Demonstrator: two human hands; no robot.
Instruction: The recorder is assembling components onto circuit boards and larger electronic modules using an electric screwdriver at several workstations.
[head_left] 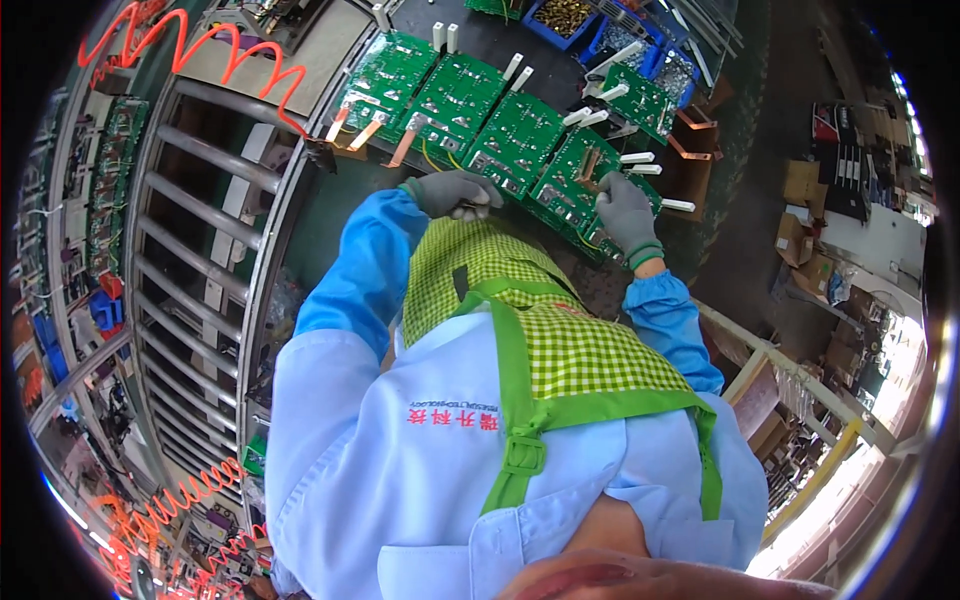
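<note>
My left hand (pixel 455 193), in a grey glove, is just in front of the boards, near a yellow wire. Its fingers are curled together, and what they hold, if anything, is too small to name. My right hand (pixel 628 215), gloved too, is over the right end of the nearest green circuit board (pixel 568 188). Its fingertips are pinched beside a copper strip (pixel 591 165) on that board; whether they grip it is hidden. More green circuit boards (pixel 517 140) lie in a row to the left, some with bent copper strips (pixel 404 147) sticking out over the edge. White posts (pixel 640 158) stick out from the boards.
Blue bins (pixel 561 18) of small metal parts stand at the back, beside another circuit board (pixel 637 103). A metal roller conveyor (pixel 205 215) runs along the left, with an orange coiled hose (pixel 232 62) above. Cardboard boxes (pixel 790 238) are at the far right.
</note>
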